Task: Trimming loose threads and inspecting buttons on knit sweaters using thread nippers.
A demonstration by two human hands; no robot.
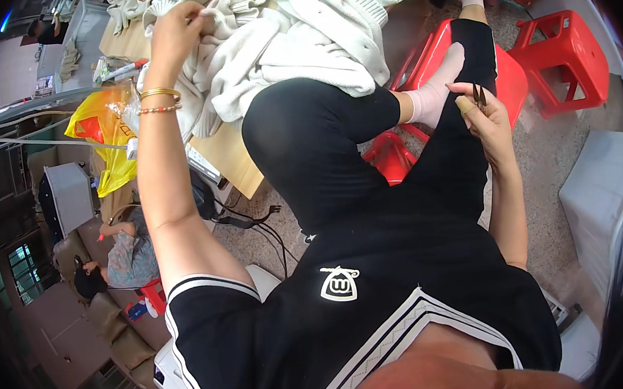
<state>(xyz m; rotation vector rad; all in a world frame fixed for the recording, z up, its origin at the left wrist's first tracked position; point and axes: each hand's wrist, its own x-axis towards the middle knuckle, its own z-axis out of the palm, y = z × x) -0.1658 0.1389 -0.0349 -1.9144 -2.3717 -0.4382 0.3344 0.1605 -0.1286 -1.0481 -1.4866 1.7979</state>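
A heap of white knitted sweaters (270, 57) covers the light wooden table in front of me. My left hand (177, 34) reaches to its left side, thumb and finger pinched on an edge of the knit. Bracelets circle that wrist. Away from the pile, over my leg on the right, my right hand (489, 123) is closed around small dark thread snips (478, 95). Their pointed blades stick up between the fingers, and the handles are mostly hidden in the palm. A tan wrap (465, 105) covers one digit of this hand.
My raised foot rests on a red plastic stool (514, 91); another red stool (563, 60) stands farther right. A yellow plastic bag (106, 134) hangs left of the table (231, 161). Black cables (266, 228) trail across the floor. Another person (128, 259) sits at the far left.
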